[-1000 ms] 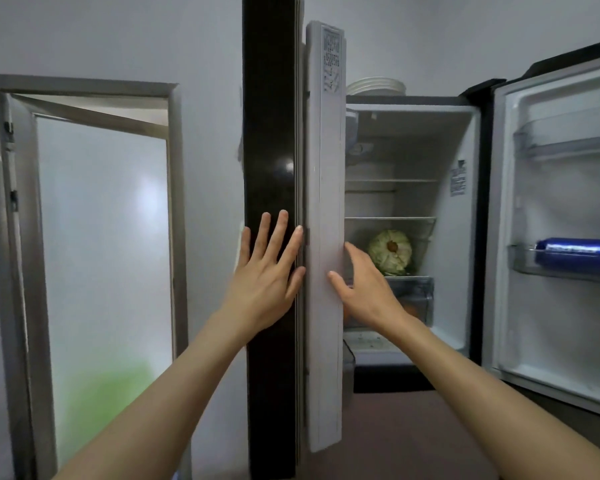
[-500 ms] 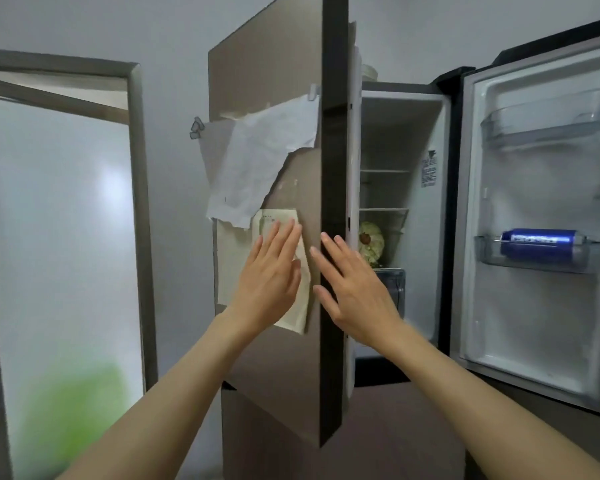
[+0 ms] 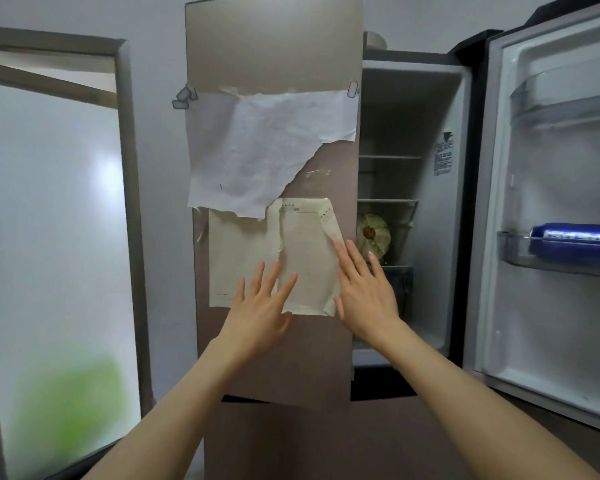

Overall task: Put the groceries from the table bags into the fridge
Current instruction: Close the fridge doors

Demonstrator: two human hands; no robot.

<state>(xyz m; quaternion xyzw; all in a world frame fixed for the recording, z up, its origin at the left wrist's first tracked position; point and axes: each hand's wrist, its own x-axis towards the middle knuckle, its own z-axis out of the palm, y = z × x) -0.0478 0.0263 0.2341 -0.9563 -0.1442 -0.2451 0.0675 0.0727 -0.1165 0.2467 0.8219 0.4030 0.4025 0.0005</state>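
The fridge's left door [image 3: 274, 46], brown with papers stuck on it, faces me almost flat. My left hand [image 3: 260, 306] lies open and flat on its front, over the yellowish paper [image 3: 305, 258]. My right hand [image 3: 364, 292] is open too, palm on the door's right edge. Behind that edge the fridge interior [image 3: 392, 126] shows, with a green cabbage [image 3: 374, 235] on a shelf. The right door [image 3: 548, 188] hangs wide open, and a blue can [image 3: 572, 237] lies in its rack. Both hands hold nothing.
A torn white sheet [image 3: 257, 150] is clipped to the upper part of the left door. A frosted glass door in a grey frame [image 3: 129, 202] stands to the left. Something white sits on top of the fridge [image 3: 374, 41].
The left fridge door has swung from edge-on towards the fridge body, now covering most of the interior. Both hands moved with it, flat against its front.
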